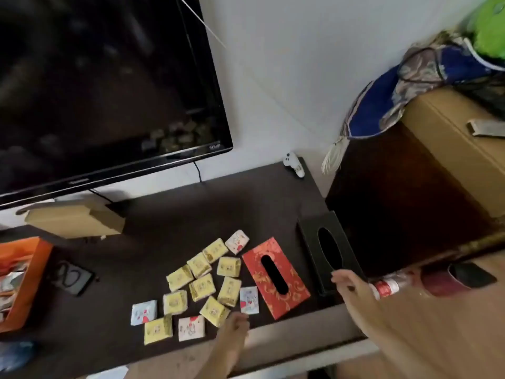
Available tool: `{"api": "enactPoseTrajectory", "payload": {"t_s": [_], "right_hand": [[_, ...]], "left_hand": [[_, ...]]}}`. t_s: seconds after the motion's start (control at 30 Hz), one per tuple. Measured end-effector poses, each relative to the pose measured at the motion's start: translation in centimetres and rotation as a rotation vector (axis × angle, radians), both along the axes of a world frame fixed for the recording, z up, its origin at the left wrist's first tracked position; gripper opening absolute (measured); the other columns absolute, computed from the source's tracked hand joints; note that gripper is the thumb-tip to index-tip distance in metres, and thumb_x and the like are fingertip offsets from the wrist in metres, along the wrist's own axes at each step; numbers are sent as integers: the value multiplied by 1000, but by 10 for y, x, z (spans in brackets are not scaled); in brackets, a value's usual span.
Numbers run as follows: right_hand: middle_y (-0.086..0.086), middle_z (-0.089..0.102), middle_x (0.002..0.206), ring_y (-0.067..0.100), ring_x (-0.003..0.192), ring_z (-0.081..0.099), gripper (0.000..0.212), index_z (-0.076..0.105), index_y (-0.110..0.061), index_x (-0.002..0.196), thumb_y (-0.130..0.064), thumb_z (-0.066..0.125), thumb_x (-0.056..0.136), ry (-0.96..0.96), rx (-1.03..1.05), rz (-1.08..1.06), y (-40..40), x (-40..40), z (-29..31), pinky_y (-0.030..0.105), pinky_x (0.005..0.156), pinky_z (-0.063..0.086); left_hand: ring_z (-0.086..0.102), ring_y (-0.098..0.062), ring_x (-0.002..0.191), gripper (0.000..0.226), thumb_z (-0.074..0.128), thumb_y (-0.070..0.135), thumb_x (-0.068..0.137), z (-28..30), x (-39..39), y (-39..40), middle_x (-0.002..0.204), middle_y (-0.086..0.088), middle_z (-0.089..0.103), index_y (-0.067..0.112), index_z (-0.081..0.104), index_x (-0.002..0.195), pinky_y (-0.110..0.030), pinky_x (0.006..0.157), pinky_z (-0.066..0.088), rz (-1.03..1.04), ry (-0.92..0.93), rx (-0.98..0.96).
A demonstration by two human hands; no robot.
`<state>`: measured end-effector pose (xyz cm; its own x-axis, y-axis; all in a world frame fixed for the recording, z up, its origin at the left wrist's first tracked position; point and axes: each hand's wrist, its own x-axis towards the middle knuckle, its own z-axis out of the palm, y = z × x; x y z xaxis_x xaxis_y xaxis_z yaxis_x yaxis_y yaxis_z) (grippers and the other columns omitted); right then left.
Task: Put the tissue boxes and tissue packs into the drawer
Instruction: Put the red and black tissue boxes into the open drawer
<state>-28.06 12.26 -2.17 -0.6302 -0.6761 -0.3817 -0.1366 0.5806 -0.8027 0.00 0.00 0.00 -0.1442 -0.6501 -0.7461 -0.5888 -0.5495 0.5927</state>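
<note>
Lying scattered across the near middle of a dark brown wooden TV cabinet top (153, 214): a cluster of small yellow plastic-wrapped tissue packs (201, 289), with four white and pale blue cartoon-printed tissue packs (249, 300) at its edges. Just right of the cluster, a red rectangular tissue box with gold pattern and an oval slot (276, 277), lying flat and angled; beside that, further right and near the cabinet's right edge, a black rectangular tissue box with an oval opening (329, 251). Reaching in from the lower edge, left hand (234, 328), blurred, fingers loosely extended and grasping nothing, fingertips at the near end of the pack cluster, just beside the nearest yellow pack and the pale blue printed one; cannot tell whether touching. Reaching from the lower right, right hand (348, 283), open with fingers spread, empty, fingertips over the near end of the black box, the red box just to its left. Behind, a large black flat-screen television (109, 86) near the white wall; a brown cardboard box (73, 218) under it; an orange open box (20, 280) at far left. No drawer in view.
</note>
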Motion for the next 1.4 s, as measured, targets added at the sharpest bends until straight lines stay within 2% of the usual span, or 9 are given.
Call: {"api": "enactPoseTrajectory", "payload": {"t_s": [0.1, 0.23, 0.4, 0.7, 0.8, 0.97, 1.07, 1.2, 1.4], "right_hand": [[-15, 66, 124, 6, 122, 59, 42, 64, -40, 120, -5, 58, 99, 117, -1, 43, -27, -19, -10, 25, 102, 45], [11, 49, 152, 31, 142, 41, 55, 49, -10, 146, -8, 67, 93, 303, 127, 67, -56, -48, -32, 44, 112, 41], [19, 24, 169, 35, 157, 19, 88, 19, -2, 162, -21, 71, 94, 366, 250, 85, -87, -79, -62, 48, 125, 26], [14, 58, 148, 37, 131, 59, 67, 40, -9, 151, -27, 70, 94, 141, 299, -38, -97, -104, -95, 49, 103, 52], [13, 65, 138, 37, 124, 63, 58, 50, -13, 143, -26, 73, 91, 100, 300, -80, -97, -106, -95, 44, 97, 54], [7, 71, 128, 33, 119, 67, 48, 62, -18, 135, -18, 76, 89, 42, 245, -183, -96, -104, -88, 38, 93, 52], [9, 69, 133, 33, 121, 66, 52, 58, -16, 140, -14, 75, 91, 38, 196, -214, -85, -95, -81, 37, 92, 52], [8, 68, 133, 31, 122, 65, 57, 56, -13, 143, -7, 73, 90, -10, 90, -270, -53, -84, -73, 40, 94, 56], [-2, 67, 125, 7, 102, 64, 65, 50, -23, 143, -2, 75, 87, -139, -52, -346, 5, -62, -75, 10, 58, 53]], "left_hand": [[58, -24, 108, 32, 54, 18, 97, -20, -39, -16, 121, -4, 57, 17, 52, 129, -35, 84, 45, -103, -35, -109], [58, -35, 114, 45, 62, 22, 88, -39, -85, -29, 126, -12, 55, 8, 49, 129, -55, 92, 50, -20, -31, -201], [32, -33, 142, 85, 67, 12, 86, -73, -123, -44, 156, -14, 27, 6, 17, 155, -42, 112, 32, 91, -98, -288], [49, -35, 130, 82, 69, 4, 81, -104, -132, -47, 144, -11, 49, 16, 27, 149, -56, 105, 43, 267, -142, -313], [52, -35, 128, 78, 70, 6, 83, -101, -134, -49, 142, -10, 52, 17, 29, 148, -50, 103, 46, 306, -159, -278], [61, -32, 112, 70, 73, 3, 78, -90, -132, -52, 126, -8, 61, 17, 41, 139, -36, 74, 52, 325, -159, -260], [61, -33, 113, 67, 77, 3, 76, -83, -135, -47, 124, -10, 62, 15, 46, 135, -50, 91, 54, 327, -159, -291], [55, -29, 124, 79, 78, 2, 76, -78, -134, -26, 135, -6, 59, 16, 42, 145, -51, 101, 49, 295, -87, -349], [64, -17, 105, 65, 74, -3, 73, -73, -117, 28, 113, 4, 67, 24, 53, 129, -35, 90, 55, 437, 53, -370]]}}
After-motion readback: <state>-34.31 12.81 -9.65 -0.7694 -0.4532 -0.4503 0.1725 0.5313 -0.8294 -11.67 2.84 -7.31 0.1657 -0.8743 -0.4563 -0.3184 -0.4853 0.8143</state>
